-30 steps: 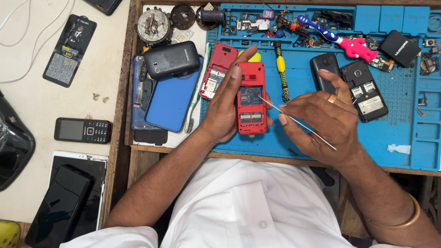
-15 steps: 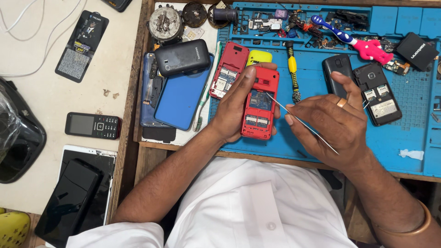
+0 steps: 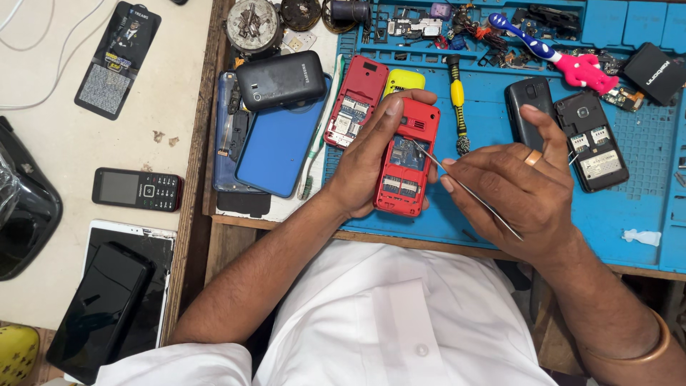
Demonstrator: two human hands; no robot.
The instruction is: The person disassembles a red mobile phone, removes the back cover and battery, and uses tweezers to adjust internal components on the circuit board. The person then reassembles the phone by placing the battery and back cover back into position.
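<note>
Our left hand [image 3: 368, 168] covers the left edge of the red phone [image 3: 407, 161] it grips. Beyond our right hand [image 3: 518, 189], small parts [image 3: 457, 21] are too tiny to tell, and 1 black box [image 3: 656, 71] is cut off.

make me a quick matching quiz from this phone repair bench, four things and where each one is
Things:
1. open red phone
2. thin metal tool
3. toothbrush
4. small black keypad phone

Places:
A. on the pale table, off the blue mat
B. in the left hand
C. at the mat's top edge
D. in the right hand

Pairs: 1-B, 2-D, 3-C, 4-A
</note>
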